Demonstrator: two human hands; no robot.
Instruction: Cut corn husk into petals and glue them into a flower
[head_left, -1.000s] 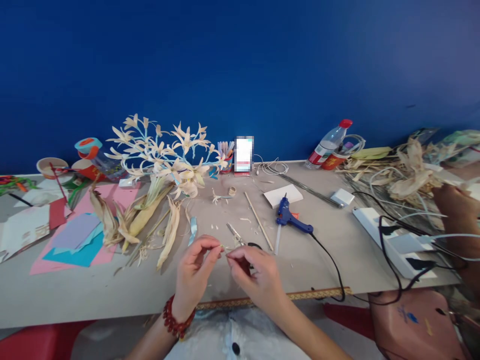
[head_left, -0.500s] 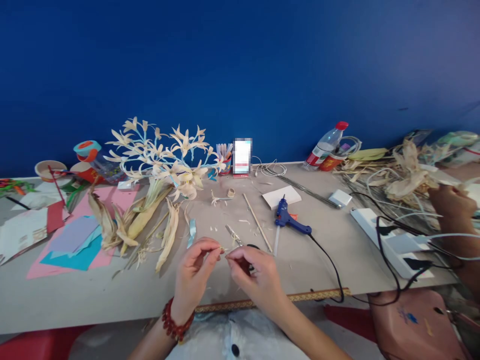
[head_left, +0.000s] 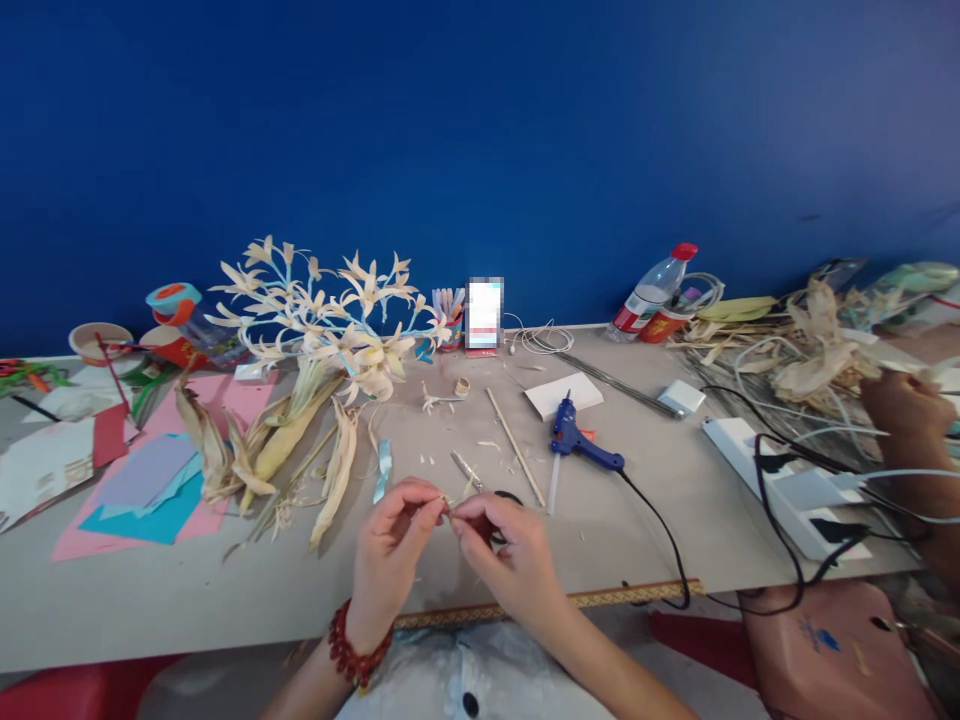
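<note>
Over the table's near side my left hand [head_left: 395, 540], a red bead bracelet on its wrist, pinches something tiny and pale between thumb and forefinger. My right hand [head_left: 501, 550] is closed in a pinch right beside it, the fingertips almost touching. What they grip is too small to name. Just beyond the fingers lie scissors [head_left: 466, 468], their handles partly behind my right hand. A light blue ribbon [head_left: 383, 470] rests to the left, near dried corn husks [head_left: 335, 480]. A thin pale stick [head_left: 516, 447] and small husk scraps lie ahead.
A bunch of husk flowers [head_left: 330, 320] stands at back left. To the right are a blue glue gun [head_left: 581, 440], its black cord, a power strip [head_left: 780, 490] and a bottle [head_left: 652, 290]. Another person's hand [head_left: 907, 405] is at far right. Coloured paper [head_left: 142, 520] lies left.
My right hand has shifted slightly left, bringing its fingertips closer to those of my left hand. The objects on the table stay in place.
</note>
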